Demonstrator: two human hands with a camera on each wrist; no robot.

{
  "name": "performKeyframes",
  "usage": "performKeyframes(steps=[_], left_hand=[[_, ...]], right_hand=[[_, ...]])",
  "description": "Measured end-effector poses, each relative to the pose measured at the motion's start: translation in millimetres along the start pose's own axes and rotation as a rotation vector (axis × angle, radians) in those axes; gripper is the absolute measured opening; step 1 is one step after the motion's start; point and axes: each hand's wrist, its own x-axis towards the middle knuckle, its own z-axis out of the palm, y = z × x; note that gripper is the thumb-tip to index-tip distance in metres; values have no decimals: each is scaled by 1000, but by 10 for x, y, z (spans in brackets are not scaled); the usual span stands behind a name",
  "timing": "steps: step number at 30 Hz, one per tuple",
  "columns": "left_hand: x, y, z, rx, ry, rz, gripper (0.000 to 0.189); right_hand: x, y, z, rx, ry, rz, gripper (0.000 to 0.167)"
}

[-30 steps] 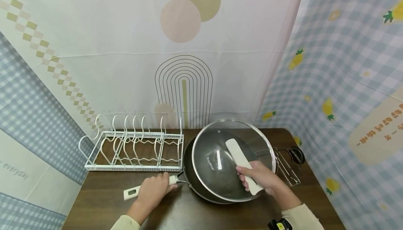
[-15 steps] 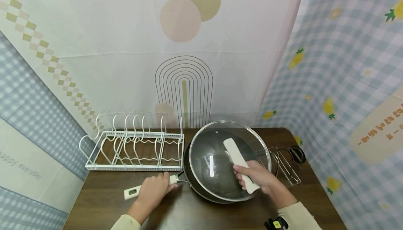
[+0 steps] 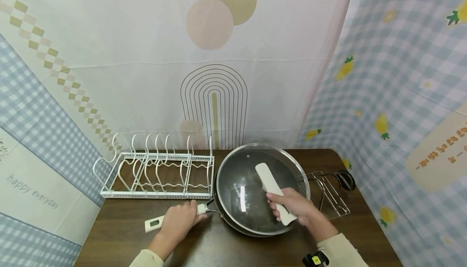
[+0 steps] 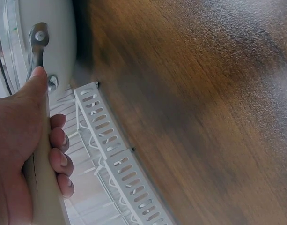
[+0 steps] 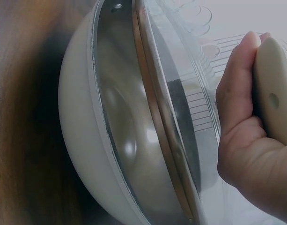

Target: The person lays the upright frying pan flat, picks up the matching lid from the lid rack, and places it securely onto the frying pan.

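Observation:
A cream-coloured wok [image 5: 75,103] with a dark inside stands on the table, right of the rack. My left hand [image 3: 178,221] grips its long cream handle [image 4: 45,197], the thumb lying along the handle towards the metal joint. Over the wok is a round glass lid [image 3: 251,177] with a metal rim. My right hand [image 3: 292,205] holds the lid by its long cream grip [image 3: 268,179]. In the right wrist view the lid's rim [image 5: 162,101] is tilted, with a gap to the wok's edge on the near side.
A white wire pot rack [image 3: 157,195] stands to the left, its end close to the wok. At the right lies a wire rack [image 3: 333,194] with a black-handled item [image 3: 344,179], partly behind the lid. Patterned cloths hang behind and beside the wooden table [image 3: 120,234].
My right hand has moved the lid left and slightly towards me, so it covers more of the wok. The left hand keeps its grip on the handle and has hardly moved.

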Motion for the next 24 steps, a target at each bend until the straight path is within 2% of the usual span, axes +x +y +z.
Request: performKeyframes(steps=[11, 20, 24], left_hand=[[6, 3, -3, -14, -5, -13, 60], [-1, 1, -9, 2, 59, 9, 61], [1, -1, -2, 1, 49, 4, 61]], right_hand=[[57, 63, 50, 18, -6, 15, 24], [102, 124, 62, 31, -18, 18, 24], [122, 138, 73, 33, -17, 21, 24]])
